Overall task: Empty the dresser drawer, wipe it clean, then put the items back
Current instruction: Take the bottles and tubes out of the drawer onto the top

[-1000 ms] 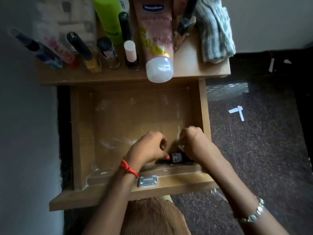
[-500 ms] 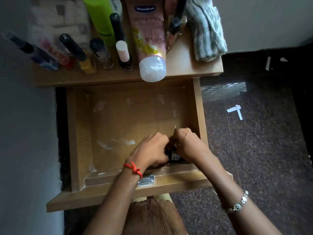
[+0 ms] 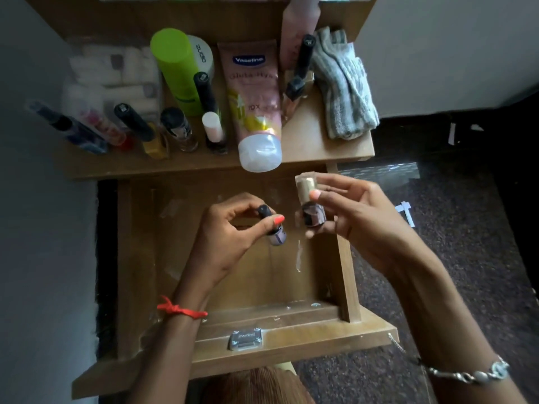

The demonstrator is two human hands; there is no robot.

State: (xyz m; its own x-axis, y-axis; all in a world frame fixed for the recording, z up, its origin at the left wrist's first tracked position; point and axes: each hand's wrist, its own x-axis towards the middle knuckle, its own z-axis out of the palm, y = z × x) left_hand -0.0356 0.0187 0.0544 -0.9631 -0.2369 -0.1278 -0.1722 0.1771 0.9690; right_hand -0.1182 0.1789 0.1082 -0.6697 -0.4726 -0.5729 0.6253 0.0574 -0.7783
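Drawer: wooden, pulled out, pale smears on its floor. Black-capped bottle: small, lilac contents, tilted, pinched by the left hand above the drawer. Gold-capped bottle: small, dark label, roughly upright, gripped by the right hand above the drawer's right rear. The two bottles are near each other, not touching. Cloth: grey, striped, bunched at the right end of the dresser top.

Blurred white packets; top-cropped pink bottle
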